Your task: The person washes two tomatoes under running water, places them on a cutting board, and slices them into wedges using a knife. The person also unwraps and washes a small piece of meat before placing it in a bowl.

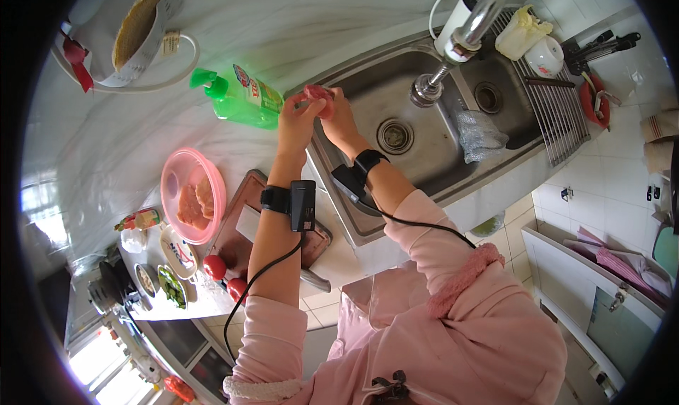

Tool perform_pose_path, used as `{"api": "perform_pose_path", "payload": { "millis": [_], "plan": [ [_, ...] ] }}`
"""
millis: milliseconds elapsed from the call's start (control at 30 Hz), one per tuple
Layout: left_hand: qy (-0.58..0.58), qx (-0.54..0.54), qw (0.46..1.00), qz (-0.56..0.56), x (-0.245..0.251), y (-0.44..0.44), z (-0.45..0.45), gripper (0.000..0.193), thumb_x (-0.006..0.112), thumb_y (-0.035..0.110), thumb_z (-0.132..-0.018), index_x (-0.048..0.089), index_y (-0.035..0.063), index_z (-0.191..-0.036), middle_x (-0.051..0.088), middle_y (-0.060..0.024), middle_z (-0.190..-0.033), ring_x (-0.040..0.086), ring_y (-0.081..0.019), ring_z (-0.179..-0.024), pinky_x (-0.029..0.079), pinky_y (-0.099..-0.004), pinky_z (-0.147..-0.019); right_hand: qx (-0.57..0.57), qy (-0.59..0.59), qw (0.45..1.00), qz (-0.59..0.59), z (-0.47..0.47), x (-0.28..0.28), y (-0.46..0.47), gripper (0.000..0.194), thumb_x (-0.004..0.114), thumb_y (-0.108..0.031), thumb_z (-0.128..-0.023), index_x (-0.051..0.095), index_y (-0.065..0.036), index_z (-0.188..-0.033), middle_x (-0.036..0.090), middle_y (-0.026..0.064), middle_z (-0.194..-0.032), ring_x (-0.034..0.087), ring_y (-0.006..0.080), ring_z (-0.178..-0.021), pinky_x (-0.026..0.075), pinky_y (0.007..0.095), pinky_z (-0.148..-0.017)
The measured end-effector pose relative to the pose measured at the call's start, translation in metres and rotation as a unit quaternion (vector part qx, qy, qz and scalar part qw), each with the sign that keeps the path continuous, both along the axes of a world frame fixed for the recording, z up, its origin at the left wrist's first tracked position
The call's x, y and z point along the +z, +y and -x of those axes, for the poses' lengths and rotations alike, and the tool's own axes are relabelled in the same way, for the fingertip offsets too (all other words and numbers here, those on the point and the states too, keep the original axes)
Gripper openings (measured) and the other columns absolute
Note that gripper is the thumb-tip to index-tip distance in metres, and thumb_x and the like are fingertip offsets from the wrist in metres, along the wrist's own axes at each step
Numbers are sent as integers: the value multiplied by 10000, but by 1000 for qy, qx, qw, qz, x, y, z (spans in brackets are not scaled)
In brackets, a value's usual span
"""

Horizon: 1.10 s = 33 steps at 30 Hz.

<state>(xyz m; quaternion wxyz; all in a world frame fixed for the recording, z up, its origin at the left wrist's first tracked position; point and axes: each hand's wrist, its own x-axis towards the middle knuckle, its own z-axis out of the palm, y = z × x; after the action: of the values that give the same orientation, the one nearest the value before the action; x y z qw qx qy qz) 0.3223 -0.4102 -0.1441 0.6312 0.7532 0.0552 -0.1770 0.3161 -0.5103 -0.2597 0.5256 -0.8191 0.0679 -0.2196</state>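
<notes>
Both of my hands meet over the upper left rim of the steel sink. My left hand (pixel 301 119) and my right hand (pixel 338 119) pinch a reddish piece (pixel 319 98) between their fingers; it looks like raw meat. A green pump bottle of liquid soap (pixel 249 100) stands just left of my hands. Further down on the left, a pink plastic bowl (pixel 224 193) holds pale pink pieces of raw meat (pixel 195 202). Beside that bowl, partly behind my left forearm, a cutting board (pixel 225 235) carries a wide-bladed knife (pixel 248 222).
The double sink (pixel 366 214) has a faucet (pixel 427 89) over it and a silvery mesh cloth (pixel 480 134) on its divider. A rack (pixel 557 118) bears a cabbage piece (pixel 522 33) and a white bowl (pixel 545 56). Tomatoes (pixel 214 267) and small dishes (pixel 172 287) stand lower left.
</notes>
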Motion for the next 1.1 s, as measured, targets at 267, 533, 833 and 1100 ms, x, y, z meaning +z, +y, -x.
{"api": "perform_pose_path", "payload": {
  "millis": [267, 533, 833, 1100],
  "plan": [
    [64, -5, 998, -4, -17, -29, 17, 433, 749, 212, -839, 574, 18, -1184, 732, -92, -946, 647, -138, -932, 442, -277, -894, 325, 121, 554, -757, 66, -30, -129, 272, 514, -196, -910, 622, -61, -1120, 659, 79, -962, 590, 256, -941, 473, 395, -746],
    [101, -22, 994, 38, -41, -71, 47, 450, 764, 226, -833, 584, 21, -1191, 716, -75, -971, 651, -134, -898, 465, -274, -810, 107, 174, 649, -733, 96, 13, -173, 289, 550, -169, -959, 505, -82, -1231, 632, 138, -1141, 631, 316, -1005, 520, 396, -770],
    [82, -35, 996, 15, -51, -100, 54, 469, 767, 220, -837, 580, 32, -1225, 690, -61, -1028, 624, -131, -959, 448, -276, -852, 85, 155, 969, -175, 90, 0, -170, 236, 586, -99, -946, 554, -82, -1179, 641, 17, -961, 559, 106, -722, 450, 267, -609],
    [75, -13, 997, 7, -40, -101, 55, 449, 762, 222, -844, 575, 47, -1212, 704, -57, -998, 615, -114, -914, 433, -269, -806, 167, 163, 765, -601, 88, 0, -183, 424, 599, 74, -793, 573, -77, -1188, 648, 59, -1059, 632, 197, -870, 504, 368, -766]
  ]
}}
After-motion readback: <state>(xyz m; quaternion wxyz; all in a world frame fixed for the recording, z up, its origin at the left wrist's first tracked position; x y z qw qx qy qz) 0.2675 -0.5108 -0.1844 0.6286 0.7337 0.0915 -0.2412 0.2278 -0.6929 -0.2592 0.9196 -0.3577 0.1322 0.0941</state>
